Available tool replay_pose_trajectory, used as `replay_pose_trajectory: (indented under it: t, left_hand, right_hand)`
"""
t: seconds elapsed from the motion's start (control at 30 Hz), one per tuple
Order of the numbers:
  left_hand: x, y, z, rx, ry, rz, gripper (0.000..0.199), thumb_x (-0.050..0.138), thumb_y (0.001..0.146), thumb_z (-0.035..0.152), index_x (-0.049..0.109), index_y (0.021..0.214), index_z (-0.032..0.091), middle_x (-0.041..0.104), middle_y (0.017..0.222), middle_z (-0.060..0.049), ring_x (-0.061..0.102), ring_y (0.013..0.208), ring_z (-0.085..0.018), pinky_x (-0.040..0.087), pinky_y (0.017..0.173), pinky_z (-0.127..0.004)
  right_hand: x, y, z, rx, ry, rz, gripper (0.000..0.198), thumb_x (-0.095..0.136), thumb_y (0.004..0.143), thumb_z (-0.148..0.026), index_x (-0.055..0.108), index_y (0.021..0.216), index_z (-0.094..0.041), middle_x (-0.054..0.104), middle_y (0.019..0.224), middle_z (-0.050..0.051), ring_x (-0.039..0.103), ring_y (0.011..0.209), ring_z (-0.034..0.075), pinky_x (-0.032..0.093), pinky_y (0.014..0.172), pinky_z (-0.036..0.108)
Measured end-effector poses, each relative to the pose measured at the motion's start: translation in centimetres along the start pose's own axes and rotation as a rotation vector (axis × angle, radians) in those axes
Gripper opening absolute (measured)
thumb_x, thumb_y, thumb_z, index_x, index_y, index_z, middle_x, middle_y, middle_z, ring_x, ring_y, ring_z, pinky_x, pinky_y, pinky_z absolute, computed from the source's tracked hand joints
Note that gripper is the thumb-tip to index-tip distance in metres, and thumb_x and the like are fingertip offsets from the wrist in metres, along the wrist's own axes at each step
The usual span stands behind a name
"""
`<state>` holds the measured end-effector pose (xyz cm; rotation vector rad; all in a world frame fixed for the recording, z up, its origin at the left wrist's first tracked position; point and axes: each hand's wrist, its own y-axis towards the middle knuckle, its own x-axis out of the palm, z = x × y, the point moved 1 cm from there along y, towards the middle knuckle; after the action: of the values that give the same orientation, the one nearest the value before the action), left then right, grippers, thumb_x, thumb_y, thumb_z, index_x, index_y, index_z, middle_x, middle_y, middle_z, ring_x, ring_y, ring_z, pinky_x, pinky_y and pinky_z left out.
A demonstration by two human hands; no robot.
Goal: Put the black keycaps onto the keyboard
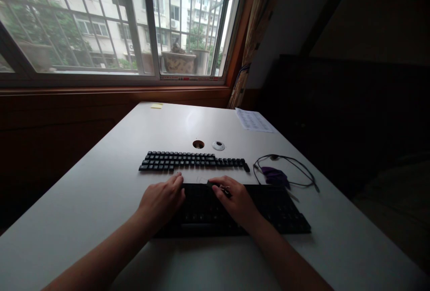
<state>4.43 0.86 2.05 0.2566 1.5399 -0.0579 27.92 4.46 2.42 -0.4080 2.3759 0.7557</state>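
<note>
A black keyboard point(275, 210) lies on the white desk, with many of its keycaps off and dark gaps in the upper rows. My left hand point(163, 194) holds its upper left part, the fingers bent over the far edge. Above the keyboard's middle, my right hand point(235, 199) pinches a small black keycap point(210, 184) between thumb and forefinger. A small tool with metal wires point(224, 188), apparently a keycap puller, is tucked in the same hand. Beyond the keyboard, loose black keycaps point(191, 161) stand in neat rows.
A black cable point(302, 165) loops beside a purple cloth-like piece point(275, 175) on the right. Farther back are a cable hole point(198, 144), its round white cover point(218, 145), printed paper point(255, 120) and a yellow note point(156, 106). The desk point(83, 206) ends near a barred window.
</note>
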Motion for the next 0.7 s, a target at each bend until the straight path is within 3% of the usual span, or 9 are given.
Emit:
replay_pose_trajectory:
  t: [0.27,0.5,0.7]
  left_hand:
    - [0.54,0.59,-1.01,-0.011,-0.041,0.067,0.044,0.037,0.099,0.036,0.043,0.137,0.014,0.058,0.137,-0.015,0.071,0.096,-0.028,0.054,0.072,-0.037]
    - [0.90,0.98,-1.01,-0.025,-0.044,0.082,0.045,0.038,0.098,0.036,0.043,0.139,0.016,0.058,0.137,-0.014,0.071,0.091,-0.027,0.053,0.070,-0.037]
    - [0.80,0.90,-0.71,-0.020,-0.023,0.094,0.042,0.038,0.097,0.034,0.044,0.135,0.015,0.049,0.146,-0.016,0.071,0.089,-0.027,0.053,0.066,-0.036]
  right_hand:
    - [0.03,-0.05,0.13,0.000,0.011,-0.007,0.020,0.053,0.095,-0.026,0.066,0.111,-0.025,0.069,0.102,0.003,0.064,0.092,0.018,0.050,0.082,0.030]
    - [-0.04,-0.05,0.00,0.008,0.001,-0.017,0.020,0.054,0.095,-0.027,0.066,0.111,-0.025,0.068,0.099,0.003,0.063,0.084,0.017,0.050,0.079,0.030]
    - [-0.03,0.02,0.01,0.012,0.004,-0.021,0.020,0.054,0.095,-0.026,0.066,0.110,-0.025,0.068,0.100,0.003,0.063,0.085,0.017,0.050,0.079,0.031]
